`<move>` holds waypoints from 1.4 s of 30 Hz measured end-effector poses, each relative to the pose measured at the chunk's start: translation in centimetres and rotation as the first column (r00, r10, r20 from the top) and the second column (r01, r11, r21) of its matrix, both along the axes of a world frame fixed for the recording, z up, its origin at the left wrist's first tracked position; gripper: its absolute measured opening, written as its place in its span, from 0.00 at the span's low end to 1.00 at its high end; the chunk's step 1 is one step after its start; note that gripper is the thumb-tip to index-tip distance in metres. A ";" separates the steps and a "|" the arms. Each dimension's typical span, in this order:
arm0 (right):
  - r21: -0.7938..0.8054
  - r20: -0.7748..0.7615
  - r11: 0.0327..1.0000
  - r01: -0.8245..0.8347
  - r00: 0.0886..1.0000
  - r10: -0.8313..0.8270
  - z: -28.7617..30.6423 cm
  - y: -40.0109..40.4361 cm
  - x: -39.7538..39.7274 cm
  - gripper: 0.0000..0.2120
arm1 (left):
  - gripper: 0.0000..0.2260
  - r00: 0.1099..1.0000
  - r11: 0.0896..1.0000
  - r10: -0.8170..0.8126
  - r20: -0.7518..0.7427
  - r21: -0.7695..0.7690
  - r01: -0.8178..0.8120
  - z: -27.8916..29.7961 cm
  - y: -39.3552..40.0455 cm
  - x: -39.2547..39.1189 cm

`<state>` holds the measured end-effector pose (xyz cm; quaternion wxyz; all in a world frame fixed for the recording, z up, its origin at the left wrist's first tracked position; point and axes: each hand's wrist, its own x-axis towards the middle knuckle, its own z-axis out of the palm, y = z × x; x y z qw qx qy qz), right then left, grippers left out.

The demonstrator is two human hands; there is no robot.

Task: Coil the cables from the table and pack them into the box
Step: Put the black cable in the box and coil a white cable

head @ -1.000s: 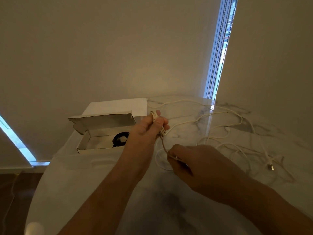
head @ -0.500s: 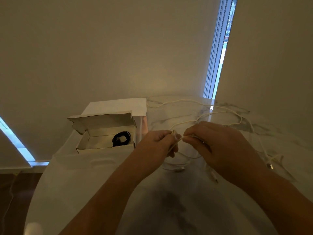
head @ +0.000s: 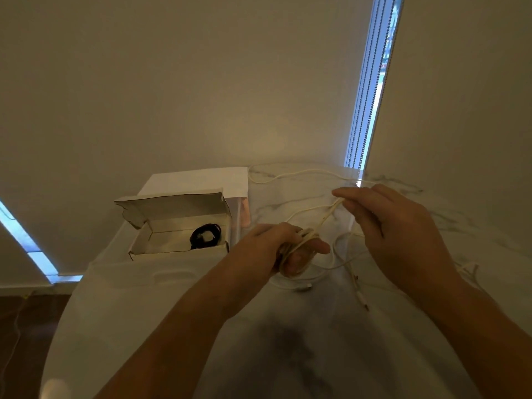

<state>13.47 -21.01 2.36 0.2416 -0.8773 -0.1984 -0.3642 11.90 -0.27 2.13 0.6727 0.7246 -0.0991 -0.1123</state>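
From the head view, the left hand (head: 283, 249) is wrapped by several turns of a white cable (head: 326, 217), its fingers curled round the bundle and its thumb pointing right; it hovers above the marble surface (head: 302, 341), just right of the open cardboard box (head: 178, 226). The right hand (head: 394, 226) is raised higher and further back, thumb and forefinger pinching the same cable, which runs taut down to the left hand.

To do this turn well, I'd say the right hand should let the strand slide through the pinch while circling the left hand, so each loop lands beside the last and matches it in size. The free length trails across the surface toward the far edge and crosses itself near the connector ends (head: 359, 295), so pulling slowly should keep it from snagging. The left fingers want to clamp just firmly enough that the finished loops don't spring off.

A black coiled cable (head: 205, 239) already lies inside the box.
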 end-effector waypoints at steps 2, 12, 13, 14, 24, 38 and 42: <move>0.006 -0.019 1.000 0.004 1.000 -0.004 -0.2 0.0 0.2 0.12 | 0.25 0.997 0.998 -0.035 -0.067 -0.059 0.031 -0.5 0.2 0.3; -0.024 -0.179 0.999 -0.031 0.983 0.026 -1.0 0.6 0.3 0.17 | 0.22 0.976 0.816 -0.219 -0.009 -0.550 0.178 1.0 0.7 0.0; -0.049 -0.196 0.998 -0.040 0.980 0.030 -1.2 0.8 0.3 0.17 | 0.21 0.977 0.785 -0.215 -0.011 -0.597 0.166 1.1 0.8 0.1; -0.074 -0.213 0.996 -0.050 0.976 0.033 -1.4 1.0 0.3 0.17 | 0.20 0.978 0.757 -0.207 -0.016 -0.637 0.149 1.2 0.9 0.2; -0.210 -0.373 0.948 -0.238 0.916 0.148 -2.0 3.2 -1.5 0.21 | 0.19 0.995 0.606 0.059 -0.084 -0.788 -0.102 1.6 2.2 1.3; -0.329 -0.295 0.879 -0.345 0.922 0.251 -0.6 4.4 -3.5 0.19 | 0.19 0.972 0.633 0.221 -0.083 -0.746 -0.208 0.9 1.5 1.4; -0.275 -0.238 0.889 -0.366 0.922 0.305 -0.1 4.6 -4.0 0.09 | 0.15 0.968 0.707 0.238 -0.083 -0.669 -0.231 0.5 1.0 1.3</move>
